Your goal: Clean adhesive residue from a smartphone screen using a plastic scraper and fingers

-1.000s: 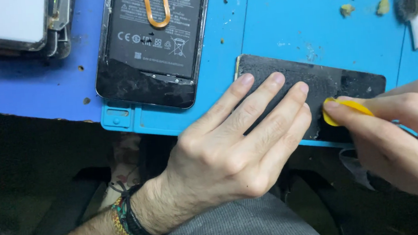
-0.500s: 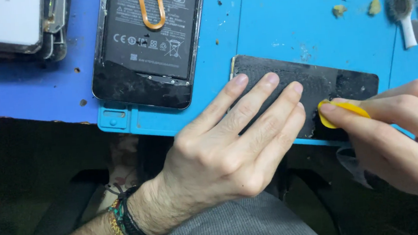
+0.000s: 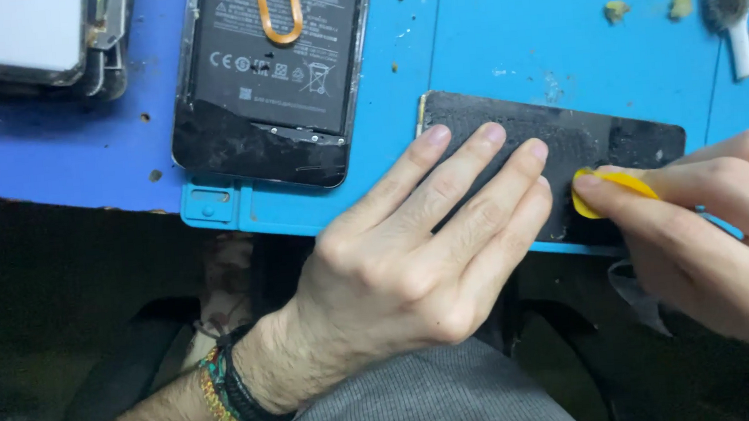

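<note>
Fingers [image 3: 479, 175] of left hand [image 3: 405, 261] flat, together on dark panel [image 3: 627, 141]; right hand [image 3: 715, 237] fingers clamped on yellow pick [image 3: 609, 190].

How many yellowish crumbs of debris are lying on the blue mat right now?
2: one crumb and a second crumb beside it, near the mat's far edge, left of the brush. Hands may hide more.

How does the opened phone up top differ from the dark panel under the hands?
The opened phone lies untouched, lengthwise away from the person; the dark panel lies crosswise, pinned by the left hand. The phone shows a battery; the panel is flat and smeared, scraped by the right hand with a yellow pick. Both rest on the blue mat.
</note>
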